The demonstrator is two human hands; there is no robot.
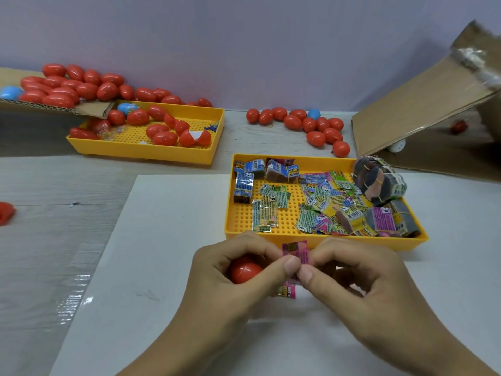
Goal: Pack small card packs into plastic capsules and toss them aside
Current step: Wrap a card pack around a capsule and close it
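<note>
A: what's w/ the hands rn?
B: left hand curls round a red capsule in the palm, thumb + forefinger also pinching a pink card pack. right hand pinches the same pack from the other side, thumbs touching
A: where's that?
B: over the white sheet, just in front of the yellow tray of loose packs. far tray holds red capsules, more lie by the cardboard box

both hands meet, fingers curled, thumbs touching.
</note>
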